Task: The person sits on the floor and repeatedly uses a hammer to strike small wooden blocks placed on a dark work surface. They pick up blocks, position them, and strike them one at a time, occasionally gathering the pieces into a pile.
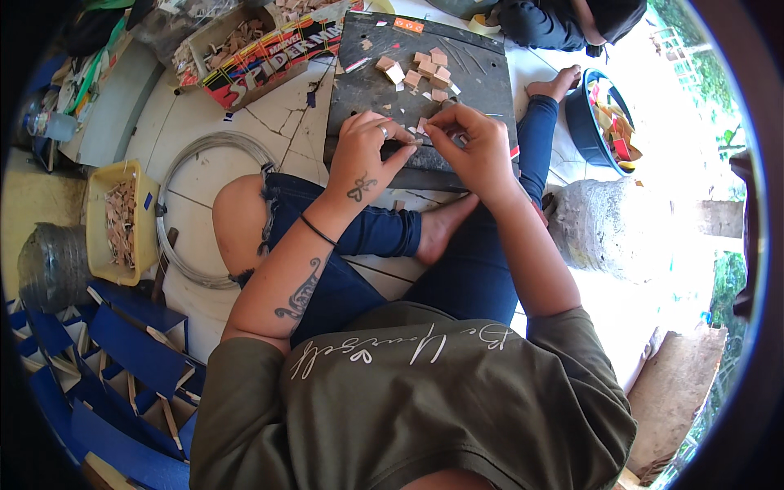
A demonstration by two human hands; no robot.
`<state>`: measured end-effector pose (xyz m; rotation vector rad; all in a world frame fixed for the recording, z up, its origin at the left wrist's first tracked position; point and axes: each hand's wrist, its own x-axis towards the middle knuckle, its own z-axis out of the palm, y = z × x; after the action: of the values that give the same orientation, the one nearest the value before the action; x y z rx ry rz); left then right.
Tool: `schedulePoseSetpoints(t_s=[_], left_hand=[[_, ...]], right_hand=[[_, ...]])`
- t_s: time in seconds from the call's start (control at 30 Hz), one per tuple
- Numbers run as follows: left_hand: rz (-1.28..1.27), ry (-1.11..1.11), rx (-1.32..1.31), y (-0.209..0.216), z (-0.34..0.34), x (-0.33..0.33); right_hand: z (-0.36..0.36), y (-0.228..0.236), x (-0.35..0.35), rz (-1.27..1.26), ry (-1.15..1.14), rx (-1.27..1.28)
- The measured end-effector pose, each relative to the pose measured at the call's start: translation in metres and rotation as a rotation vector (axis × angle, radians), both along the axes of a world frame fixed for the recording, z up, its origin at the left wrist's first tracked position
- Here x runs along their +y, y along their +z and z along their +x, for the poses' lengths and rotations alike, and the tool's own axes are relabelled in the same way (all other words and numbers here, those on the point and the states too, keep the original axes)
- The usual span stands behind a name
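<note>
Both hands meet over the near part of a dark, worn board (347,90). My left hand (367,147) has thumb and index finger brought together in a pinch; what lies between them is too small to name. My right hand (478,151) pinches with its fingertips close to the left ones, also on something I cannot make out. A small pinkish piece (422,125) shows between the two hands; whether it is held or lies on the board, I cannot tell. Beyond the fingers, several small tan blocks (421,72) lie in a loose pile, with white scraps around them.
Left of the board stands a printed carton (269,61) of small brown pieces. A wire coil (175,237) and a yellow bin (96,237) of pieces lie further left, near blue-covered boxes (139,335). At right are a dark blue tub (584,131) of scraps and a plastic-wrapped bundle (600,220).
</note>
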<state>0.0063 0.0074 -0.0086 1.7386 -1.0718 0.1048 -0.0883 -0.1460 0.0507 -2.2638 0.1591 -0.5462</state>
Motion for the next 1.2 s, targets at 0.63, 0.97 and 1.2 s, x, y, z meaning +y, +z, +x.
schedulePoseSetpoints(t_s=[0.63, 0.97, 1.2], left_hand=[[-0.003, -0.002, 0.001, -0.001, 0.001, 0.0], [0.015, -0.003, -0.005, 0.002, 0.0, 0.0], [0.028, -0.05, 0.105, 0.004, 0.0, -0.011]], right_hand=[[0.0, 0.005, 0.0, -0.066, 0.055, -0.001], [0.003, 0.008, -0.002, -0.094, 0.098, 0.006], [0.006, 0.009, -0.001, -0.067, 0.07, 0.059]])
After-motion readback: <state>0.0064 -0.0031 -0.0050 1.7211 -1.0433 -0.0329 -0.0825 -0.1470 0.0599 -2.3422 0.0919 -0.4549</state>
